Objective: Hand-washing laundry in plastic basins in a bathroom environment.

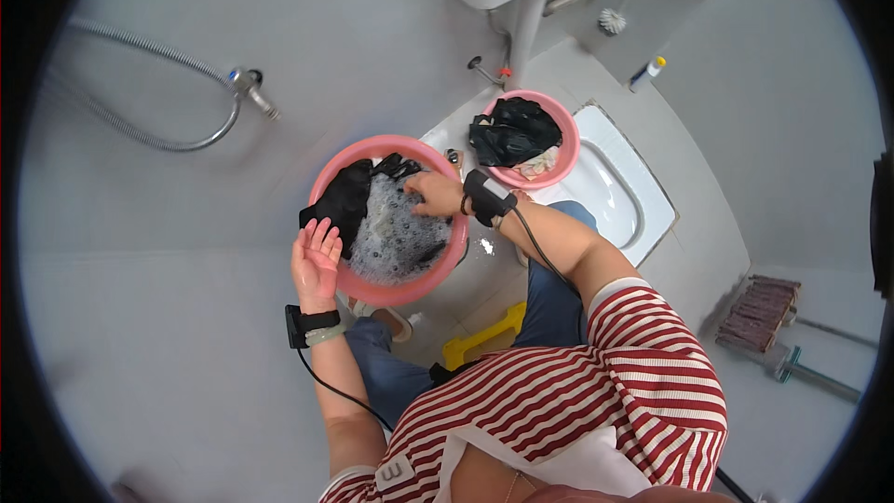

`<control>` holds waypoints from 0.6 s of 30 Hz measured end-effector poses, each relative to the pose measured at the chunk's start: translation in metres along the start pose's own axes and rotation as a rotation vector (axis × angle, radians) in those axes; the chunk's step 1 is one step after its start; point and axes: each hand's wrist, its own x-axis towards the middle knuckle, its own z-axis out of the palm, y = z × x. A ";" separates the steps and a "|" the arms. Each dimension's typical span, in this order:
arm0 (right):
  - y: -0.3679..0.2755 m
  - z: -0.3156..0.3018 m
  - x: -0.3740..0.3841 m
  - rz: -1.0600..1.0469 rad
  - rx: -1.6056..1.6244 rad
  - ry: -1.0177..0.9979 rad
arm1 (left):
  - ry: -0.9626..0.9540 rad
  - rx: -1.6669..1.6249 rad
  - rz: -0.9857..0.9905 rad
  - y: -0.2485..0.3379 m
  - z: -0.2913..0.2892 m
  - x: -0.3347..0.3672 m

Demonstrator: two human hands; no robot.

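Note:
A large pink basin [396, 298] holds foamy water [382, 235]. Black cloth [346, 200] rises out of the suds at its left side and hangs over the rim. My left hand [317, 259] is palm up and open beside that rim, fingers spread and nothing in it. Over the water, near the basin's right rim, my right hand [436, 194] points left with loosely bent fingers apart. I see nothing in its grasp. A second pink basin [570, 126], to the right and farther off, contains dark cloth [517, 130] and a pale piece [538, 164].
A white squat toilet [619, 182] lies right of the smaller basin. Under me is a yellow stool [484, 335]. A tap with a metal hose [251, 93] juts from the left wall. Mops [759, 312] lean at right, and a bottle [647, 74] stands by the far wall.

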 end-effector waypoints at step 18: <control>-0.038 0.070 0.136 -0.108 -0.642 -0.437 | 0.300 -0.307 0.152 0.007 -0.058 0.042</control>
